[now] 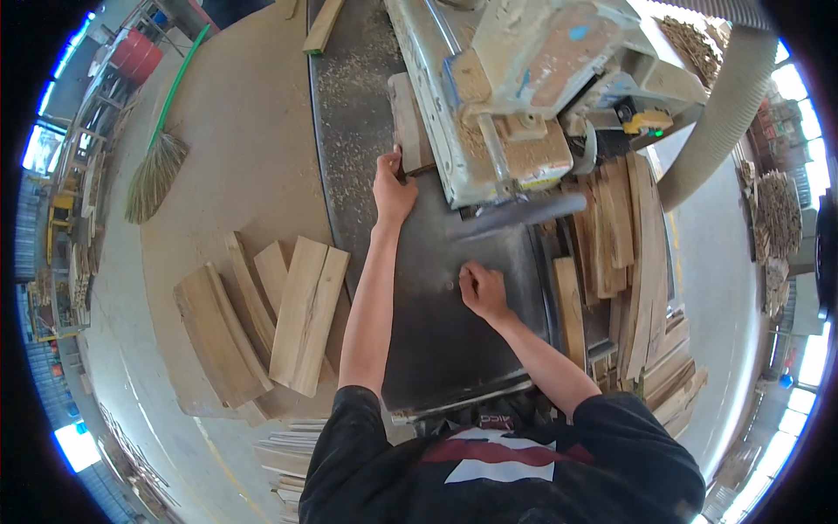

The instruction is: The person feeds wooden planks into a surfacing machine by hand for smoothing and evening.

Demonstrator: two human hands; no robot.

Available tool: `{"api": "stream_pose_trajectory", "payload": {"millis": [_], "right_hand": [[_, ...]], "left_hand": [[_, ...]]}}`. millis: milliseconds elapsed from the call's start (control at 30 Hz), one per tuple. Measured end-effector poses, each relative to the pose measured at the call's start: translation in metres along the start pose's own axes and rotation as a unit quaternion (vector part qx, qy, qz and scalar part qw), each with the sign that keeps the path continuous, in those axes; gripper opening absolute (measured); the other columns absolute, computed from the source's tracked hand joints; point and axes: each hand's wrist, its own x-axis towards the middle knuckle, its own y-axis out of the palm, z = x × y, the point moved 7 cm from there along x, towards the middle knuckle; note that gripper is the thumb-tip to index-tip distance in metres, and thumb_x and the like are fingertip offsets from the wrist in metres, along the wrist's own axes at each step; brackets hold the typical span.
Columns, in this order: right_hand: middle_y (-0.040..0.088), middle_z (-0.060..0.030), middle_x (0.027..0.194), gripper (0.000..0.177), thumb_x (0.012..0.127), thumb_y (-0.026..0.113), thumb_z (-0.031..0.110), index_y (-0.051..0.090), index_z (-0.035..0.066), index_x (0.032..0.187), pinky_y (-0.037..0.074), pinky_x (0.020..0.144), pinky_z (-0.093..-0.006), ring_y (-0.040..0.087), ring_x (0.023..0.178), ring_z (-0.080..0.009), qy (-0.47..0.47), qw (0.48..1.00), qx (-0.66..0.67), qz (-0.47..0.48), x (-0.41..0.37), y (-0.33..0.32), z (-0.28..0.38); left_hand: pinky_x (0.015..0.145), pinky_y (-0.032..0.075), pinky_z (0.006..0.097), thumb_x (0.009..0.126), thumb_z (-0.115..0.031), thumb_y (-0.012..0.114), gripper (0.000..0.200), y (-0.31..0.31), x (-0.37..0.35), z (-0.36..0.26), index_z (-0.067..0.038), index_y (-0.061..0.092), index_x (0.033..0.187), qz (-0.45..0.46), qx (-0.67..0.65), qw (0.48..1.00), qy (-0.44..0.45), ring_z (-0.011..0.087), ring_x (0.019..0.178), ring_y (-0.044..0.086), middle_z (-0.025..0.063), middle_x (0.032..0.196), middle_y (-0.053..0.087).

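Note:
My left hand (394, 188) is at the near end of a wooden board (410, 122) lying on the dark machine table (428, 297) along the machine's guide. Its fingers are bent against the board's end and left edge. My right hand (484, 290) rests low over the dark table, fingers curled; what they hold, if anything, cannot be made out. Just beyond it, a grey bar-like part (519, 217) of the machine (524, 96) looks blurred. Sawdust and chips lie on the table's left part.
Several cut boards (305, 314) lie on the brown side table at left, with a straw broom (157, 175) farther back. More boards (642, 262) are stacked at right. A thick hose (729, 113) curves down behind the machine at upper right.

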Motion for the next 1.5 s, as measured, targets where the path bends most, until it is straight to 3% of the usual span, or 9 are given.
{"api": "stream_pose_trajectory", "payload": {"millis": [167, 467, 600, 700, 767, 867, 933, 1233, 1500], "right_hand": [[0.058, -0.0128, 0.063, 0.011, 0.095, 0.062, 0.014, 0.062, 0.007, 0.086, 0.047, 0.051, -0.0412, 0.061, 0.053, -0.0345, 0.023, 1.000, 0.010, -0.007, -0.004, 0.003, -0.009], [0.069, -0.0062, 0.087, 0.016, 0.091, 0.069, 0.026, 0.071, 0.011, 0.097, 0.052, 0.082, -0.0387, 0.068, 0.090, -0.0267, 0.132, 0.982, -0.071, 0.117, -0.028, 0.031, -0.088], [0.064, -0.0049, 0.088, 0.017, 0.094, 0.064, 0.029, 0.063, 0.013, 0.095, 0.049, 0.086, -0.0416, 0.064, 0.093, -0.0279, 0.323, 0.925, 0.072, 0.189, -0.089, 0.053, -0.140], [0.062, -0.0042, 0.089, 0.017, 0.095, 0.061, 0.031, 0.059, 0.014, 0.094, 0.048, 0.088, -0.0430, 0.063, 0.095, -0.0285, 0.420, 0.867, 0.156, 0.217, -0.140, 0.056, -0.120], [0.064, -0.0054, 0.085, 0.021, 0.095, 0.066, 0.031, 0.060, 0.013, 0.088, 0.050, 0.078, -0.0412, 0.064, 0.086, -0.0293, 0.269, 0.963, 0.032, 0.015, -0.094, 0.027, -0.099], [0.063, -0.0075, 0.073, 0.020, 0.093, 0.070, 0.023, 0.060, 0.011, 0.080, 0.050, 0.063, -0.0415, 0.063, 0.067, -0.0319, 0.051, 0.987, -0.120, 0.091, -0.048, 0.026, -0.060], [0.056, -0.0045, 0.062, 0.017, 0.098, 0.062, 0.012, 0.064, 0.007, 0.082, 0.042, 0.049, -0.0356, 0.055, 0.050, -0.0212, -0.044, 0.993, -0.096, -0.053, -0.002, 0.001, 0.003], [0.060, -0.0109, 0.062, 0.016, 0.098, 0.064, 0.015, 0.063, 0.004, 0.086, 0.048, 0.051, -0.0358, 0.062, 0.051, -0.0288, -0.025, 0.997, -0.025, -0.069, -0.001, 0.000, -0.006], [0.062, -0.0070, 0.063, 0.019, 0.101, 0.065, 0.016, 0.070, -0.002, 0.094, 0.044, 0.055, -0.0298, 0.055, 0.056, -0.0100, 0.090, 0.989, 0.083, -0.089, -0.061, -0.033, -0.008]], "left_hand": [[0.092, 0.054, 0.0331, 0.092, -0.003, 0.070, 0.036, -0.018, 0.079, 0.052, 0.000, 0.054, 0.125, 0.032, -0.289, 0.957, -0.010, 0.0171, 0.108, 0.067, 0.0157, 0.136, 0.067], [0.108, 0.044, 0.0498, 0.073, -0.032, 0.093, 0.078, -0.092, 0.352, 0.084, 0.003, 0.058, 0.134, -0.417, 0.098, 0.892, 0.146, 0.0400, 0.120, 0.061, 0.0253, 0.129, 0.063], [0.105, 0.046, 0.0502, 0.078, -0.031, 0.078, 0.038, -0.075, 0.432, 0.114, -0.002, 0.079, 0.102, -0.290, 0.208, 0.926, 0.123, 0.0435, 0.110, 0.065, 0.0238, 0.106, 0.074], [0.099, 0.049, 0.0476, 0.080, -0.033, 0.072, 0.032, -0.065, 0.410, 0.104, -0.005, 0.082, 0.092, -0.247, 0.335, 0.900, 0.131, 0.0420, 0.104, 0.066, 0.0205, 0.096, 0.076], [0.096, 0.050, 0.0473, 0.079, -0.033, 0.072, 0.030, -0.071, 0.391, 0.080, -0.006, 0.083, 0.084, -0.198, 0.401, 0.883, 0.142, 0.0410, 0.100, 0.066, 0.0196, 0.091, 0.076], [0.097, 0.050, 0.0488, 0.079, -0.034, 0.073, 0.030, -0.083, 0.331, 0.070, -0.007, 0.083, 0.087, -0.110, 0.367, 0.920, 0.079, 0.0428, 0.104, 0.065, 0.0228, 0.092, 0.075], [0.100, 0.050, 0.0502, 0.081, -0.034, 0.074, 0.029, -0.082, 0.270, 0.071, -0.008, 0.083, 0.089, -0.113, 0.377, 0.917, 0.070, 0.0462, 0.111, 0.063, 0.0288, 0.103, 0.072], [0.101, 0.048, 0.0474, 0.074, -0.027, 0.083, 0.024, -0.078, 0.001, 0.014, -0.006, 0.083, 0.086, -0.143, 0.279, 0.948, 0.062, 0.0433, 0.106, 0.064, 0.0231, 0.100, 0.076], [0.100, 0.052, 0.0464, 0.073, -0.027, 0.085, 0.023, -0.035, -0.122, -0.055, -0.009, 0.084, 0.088, -0.101, 0.231, 0.966, 0.055, 0.0426, 0.108, 0.067, 0.0234, 0.126, 0.071]]}}
